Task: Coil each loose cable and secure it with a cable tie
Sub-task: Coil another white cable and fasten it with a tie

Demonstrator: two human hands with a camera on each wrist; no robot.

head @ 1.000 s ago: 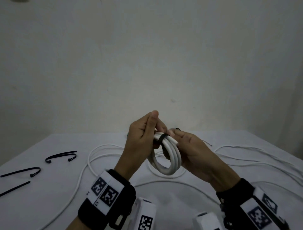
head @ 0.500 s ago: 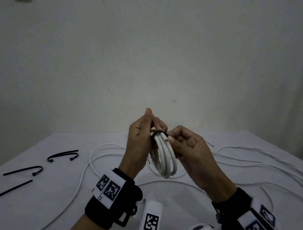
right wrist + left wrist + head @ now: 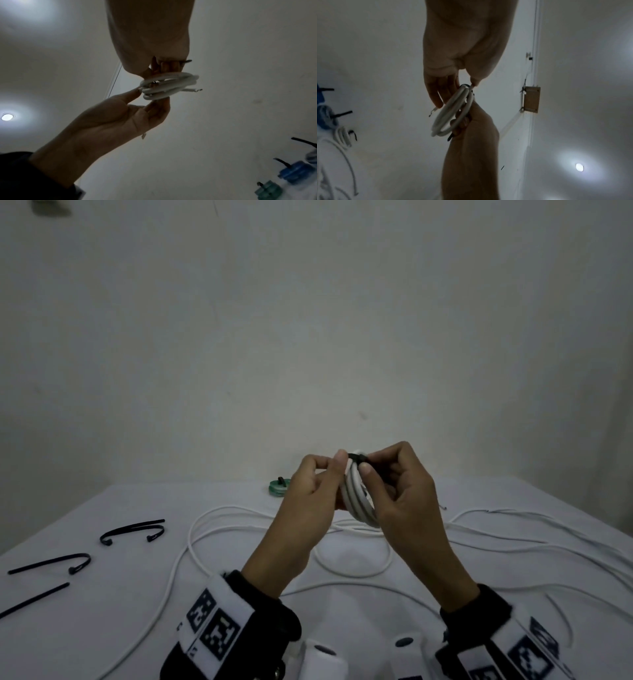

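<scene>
holding the white cable coil (image 3: 358, 494) higher above the table (image 3: 102, 628) than a second ago, the person now has it turned edge-on, with the black cable tie (image 3: 356, 457) riding at its top instead of across the near side. the left hand (image 3: 310, 491) pinches the coil's top with thumb and fingertips; the right hand (image 3: 399, 491) has its fingers curled round the tie's tail, pinching it. the band looks closed round the strands, so this coil seems nearly secured. loose white cables (image 3: 212, 529) and spare black ties (image 3: 132, 530) lie below, so more coiling remains.
</scene>
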